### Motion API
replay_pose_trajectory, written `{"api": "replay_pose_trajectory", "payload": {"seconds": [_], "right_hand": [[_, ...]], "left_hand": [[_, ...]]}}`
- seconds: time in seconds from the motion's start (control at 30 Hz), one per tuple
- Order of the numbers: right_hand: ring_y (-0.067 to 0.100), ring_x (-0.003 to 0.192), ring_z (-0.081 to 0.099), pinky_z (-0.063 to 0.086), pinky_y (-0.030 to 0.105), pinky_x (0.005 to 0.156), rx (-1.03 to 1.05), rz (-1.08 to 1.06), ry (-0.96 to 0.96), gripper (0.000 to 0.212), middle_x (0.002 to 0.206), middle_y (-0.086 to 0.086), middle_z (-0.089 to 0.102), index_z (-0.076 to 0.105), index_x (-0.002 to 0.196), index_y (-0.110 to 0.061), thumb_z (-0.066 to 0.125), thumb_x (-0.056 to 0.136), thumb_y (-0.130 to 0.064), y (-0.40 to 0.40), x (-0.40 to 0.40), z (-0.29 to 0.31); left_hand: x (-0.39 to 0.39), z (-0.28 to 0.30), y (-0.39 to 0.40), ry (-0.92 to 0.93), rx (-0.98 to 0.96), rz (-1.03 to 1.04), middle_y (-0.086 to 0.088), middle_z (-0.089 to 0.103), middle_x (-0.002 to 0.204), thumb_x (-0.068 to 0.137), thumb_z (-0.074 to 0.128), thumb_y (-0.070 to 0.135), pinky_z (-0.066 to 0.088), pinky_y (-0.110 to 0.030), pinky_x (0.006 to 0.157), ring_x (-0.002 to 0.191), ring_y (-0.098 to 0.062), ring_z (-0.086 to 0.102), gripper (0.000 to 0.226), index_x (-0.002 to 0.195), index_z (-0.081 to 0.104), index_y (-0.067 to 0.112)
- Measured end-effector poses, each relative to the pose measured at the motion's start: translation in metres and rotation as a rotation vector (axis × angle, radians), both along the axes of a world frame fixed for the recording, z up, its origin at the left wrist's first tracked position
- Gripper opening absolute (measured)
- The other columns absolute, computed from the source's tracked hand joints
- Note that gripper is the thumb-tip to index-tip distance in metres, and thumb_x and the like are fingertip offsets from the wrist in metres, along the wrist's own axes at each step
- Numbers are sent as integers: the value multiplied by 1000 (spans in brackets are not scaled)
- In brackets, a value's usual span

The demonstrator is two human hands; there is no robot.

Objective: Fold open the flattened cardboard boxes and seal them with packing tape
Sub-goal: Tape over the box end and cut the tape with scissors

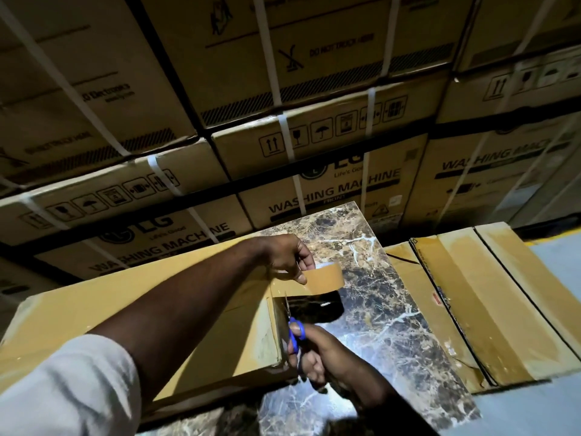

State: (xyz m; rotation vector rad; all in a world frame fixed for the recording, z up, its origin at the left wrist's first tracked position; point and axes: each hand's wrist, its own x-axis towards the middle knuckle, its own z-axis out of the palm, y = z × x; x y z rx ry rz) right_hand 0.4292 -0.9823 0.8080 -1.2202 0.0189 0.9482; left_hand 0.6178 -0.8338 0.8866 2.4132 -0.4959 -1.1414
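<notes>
An assembled cardboard box (201, 325) lies on the marble-patterned table (377, 309), its right end facing me. My left hand (292, 256) reaches over the box and grips a roll of brown packing tape (327, 276), with a strip stretched from the roll down to the box's right edge. My right hand (317, 350) holds blue-handled scissors (294, 328), blades pointing up at the stretched tape beside the box's end.
Flattened, taped cardboard boxes (481, 303) lie to the right of the table on a grey floor (559, 265). A wall of stacked washing-machine cartons (283, 127) with white straps rises just behind the table.
</notes>
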Motion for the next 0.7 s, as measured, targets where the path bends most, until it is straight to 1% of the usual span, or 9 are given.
{"api": "replay_pose_trajectory", "payload": {"seconds": [0.1,0.23,0.3,0.37,0.47,0.5,0.57,0.63,0.7], "right_hand": [[13,43,43,26,22,38,-17,6,13,68,73,4,64,64,90,-15,60,70,-80,9,16,3],[12,42,42,25,22,37,-41,22,38,69,68,4,61,65,85,-15,61,66,-81,16,37,4],[13,43,43,28,22,39,-38,30,34,68,68,5,62,66,83,-16,61,66,-81,17,44,6],[13,41,46,31,21,39,-26,4,14,63,66,7,64,68,80,-15,65,67,-77,17,48,9],[12,36,47,31,20,38,39,-94,-28,46,60,11,61,68,74,-14,74,75,-60,14,46,12],[13,36,47,31,20,39,34,-105,-45,41,60,11,62,68,74,-15,74,79,-55,13,43,11],[13,39,50,33,22,41,13,-69,-60,38,63,13,66,70,74,-16,74,83,-53,11,36,10],[15,45,56,38,23,44,-10,23,-52,37,72,16,70,72,77,-17,76,87,-53,10,26,8],[19,53,58,43,26,47,-95,-27,-37,36,77,17,67,71,81,-14,79,89,-48,3,15,1]], "left_hand": [[-2,1,1,-5,5,17,8,76,92,82,86,8,56,-30,81,78,-1,66,27,101,77,25],[-4,0,2,-18,-19,35,0,76,97,81,86,4,56,-30,83,83,-7,66,31,108,78,16],[-5,-1,3,-32,-23,36,-2,78,102,80,86,3,58,-35,89,89,-10,68,32,109,78,15],[-5,-2,4,-51,-21,20,0,78,102,80,87,6,58,-37,91,91,-8,68,32,109,79,18],[-7,-1,7,-64,-55,24,9,77,91,81,87,8,60,-35,84,82,-4,68,29,105,79,22],[-7,0,7,-69,-83,41,11,76,87,81,86,7,60,-31,77,77,-2,68,29,106,79,20],[-7,2,7,-98,-150,92,11,73,80,83,83,3,52,-16,67,68,5,64,28,109,78,10],[-7,2,6,-126,-209,169,9,73,80,83,82,0,50,-15,68,67,5,64,29,111,76,4],[-7,1,5,-143,-263,236,10,75,81,83,82,0,52,-17,69,70,2,66,28,110,77,7]]}}
